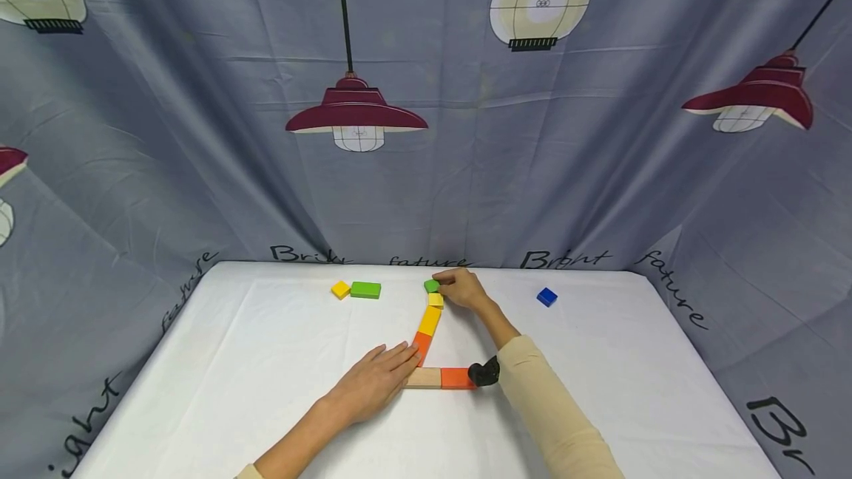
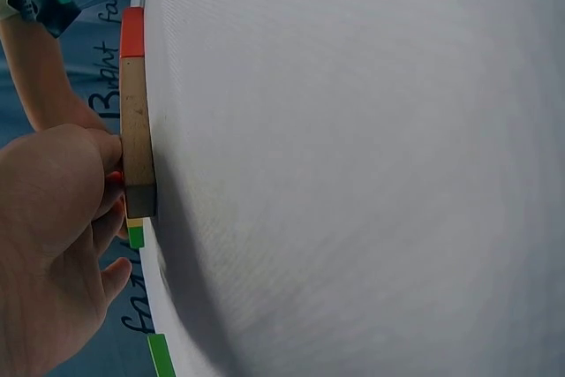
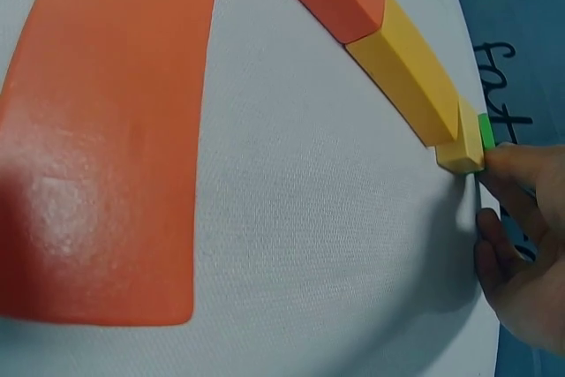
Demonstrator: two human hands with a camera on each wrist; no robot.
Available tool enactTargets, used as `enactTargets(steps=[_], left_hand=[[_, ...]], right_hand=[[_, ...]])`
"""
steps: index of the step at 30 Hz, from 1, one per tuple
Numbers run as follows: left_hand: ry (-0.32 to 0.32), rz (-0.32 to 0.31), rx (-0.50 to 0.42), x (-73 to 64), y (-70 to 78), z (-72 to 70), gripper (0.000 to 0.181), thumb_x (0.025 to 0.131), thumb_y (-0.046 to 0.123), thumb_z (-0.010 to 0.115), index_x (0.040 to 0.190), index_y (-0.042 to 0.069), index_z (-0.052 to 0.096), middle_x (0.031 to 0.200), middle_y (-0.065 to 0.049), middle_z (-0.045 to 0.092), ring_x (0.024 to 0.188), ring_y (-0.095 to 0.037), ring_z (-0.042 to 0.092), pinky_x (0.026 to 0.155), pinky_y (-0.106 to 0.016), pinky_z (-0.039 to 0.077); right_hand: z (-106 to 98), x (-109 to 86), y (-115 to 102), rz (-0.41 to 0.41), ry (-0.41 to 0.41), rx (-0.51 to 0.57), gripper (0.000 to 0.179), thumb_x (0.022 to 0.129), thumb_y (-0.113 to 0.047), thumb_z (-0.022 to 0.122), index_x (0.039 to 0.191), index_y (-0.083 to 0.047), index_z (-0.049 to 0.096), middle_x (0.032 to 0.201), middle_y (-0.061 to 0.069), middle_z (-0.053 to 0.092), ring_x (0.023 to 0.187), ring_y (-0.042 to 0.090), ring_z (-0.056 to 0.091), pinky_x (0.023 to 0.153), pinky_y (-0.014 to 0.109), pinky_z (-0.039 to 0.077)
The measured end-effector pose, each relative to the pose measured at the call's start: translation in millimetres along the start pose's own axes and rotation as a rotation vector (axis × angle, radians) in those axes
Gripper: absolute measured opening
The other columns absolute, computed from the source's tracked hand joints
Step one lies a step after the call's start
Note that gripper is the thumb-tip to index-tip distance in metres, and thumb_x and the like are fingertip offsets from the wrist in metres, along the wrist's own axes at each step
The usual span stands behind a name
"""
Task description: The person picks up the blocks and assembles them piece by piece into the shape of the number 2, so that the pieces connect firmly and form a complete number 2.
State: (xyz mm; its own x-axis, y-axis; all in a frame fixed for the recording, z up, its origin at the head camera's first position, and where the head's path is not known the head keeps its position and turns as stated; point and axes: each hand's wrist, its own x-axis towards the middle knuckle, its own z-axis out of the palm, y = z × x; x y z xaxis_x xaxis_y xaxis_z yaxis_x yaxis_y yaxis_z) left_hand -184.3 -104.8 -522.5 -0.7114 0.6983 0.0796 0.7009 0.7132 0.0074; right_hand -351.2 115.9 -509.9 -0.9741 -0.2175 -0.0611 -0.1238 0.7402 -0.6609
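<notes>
Several blocks form a bent line on the white table. At its far end, my right hand [image 1: 464, 289] pinches a small green block [image 1: 431, 286] against a small yellow block [image 1: 435, 301]. Toward me come a longer yellow block [image 1: 430, 321] and an orange block [image 1: 423, 347]. My left hand [image 1: 378, 383] rests with straight fingers at the corner where this orange block meets a plain wooden block [image 1: 426, 378], covering part of both. A second orange block [image 1: 455, 378] extends the near row rightward; in the right wrist view this orange block [image 3: 110, 147] looms large.
Left of the line, a yellow block [image 1: 341, 290] and a long green block [image 1: 365, 290] lie near the table's back edge. A blue block [image 1: 547, 296] is at the back right. Grey curtain [image 1: 452, 191] hangs behind the white tabletop [image 1: 266, 361].
</notes>
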Motion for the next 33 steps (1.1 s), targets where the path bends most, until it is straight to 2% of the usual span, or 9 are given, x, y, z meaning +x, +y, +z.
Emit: enactTargets(steps=[25, 30, 33], left_hand=[[0.006, -0.009, -0.012, 0.3, 0.2, 0.3, 0.045, 0.107, 0.027, 0.047, 0.149, 0.011, 0.049, 0.154, -0.002, 0.042, 0.142, -0.018, 0.038, 0.113, -0.044, 0.034], [0.016, -0.003, -0.008, 0.2, 0.7, 0.7, 0.045, 0.107, 0.027, 0.047, 0.148, 0.011, 0.05, 0.154, -0.003, 0.043, 0.142, -0.019, 0.038, 0.113, -0.045, 0.035], [0.032, 0.007, -0.004, -0.4, 0.8, 0.8, 0.044, 0.106, 0.026, 0.049, 0.147, 0.01, 0.051, 0.153, -0.004, 0.044, 0.141, -0.02, 0.04, 0.112, -0.045, 0.036]], right_hand=[[3.4, 4.5, 2.8, 0.01, 0.003, 0.042, 0.032, 0.094, -0.009, 0.067, 0.126, -0.011, 0.071, 0.114, 0.011, 0.07, 0.105, 0.026, 0.064, 0.09, 0.04, 0.054], [-3.2, 0.4, 5.3, 0.002, -0.002, 0.095, 0.038, 0.096, -0.011, 0.066, 0.134, -0.007, 0.064, 0.114, 0.014, 0.068, 0.104, 0.028, 0.062, 0.08, 0.036, 0.054], [-9.1, -3.5, 8.3, -0.023, 0.01, 0.138, 0.038, 0.096, -0.011, 0.066, 0.133, -0.003, 0.063, 0.114, 0.015, 0.067, 0.108, 0.031, 0.062, 0.077, 0.035, 0.054]])
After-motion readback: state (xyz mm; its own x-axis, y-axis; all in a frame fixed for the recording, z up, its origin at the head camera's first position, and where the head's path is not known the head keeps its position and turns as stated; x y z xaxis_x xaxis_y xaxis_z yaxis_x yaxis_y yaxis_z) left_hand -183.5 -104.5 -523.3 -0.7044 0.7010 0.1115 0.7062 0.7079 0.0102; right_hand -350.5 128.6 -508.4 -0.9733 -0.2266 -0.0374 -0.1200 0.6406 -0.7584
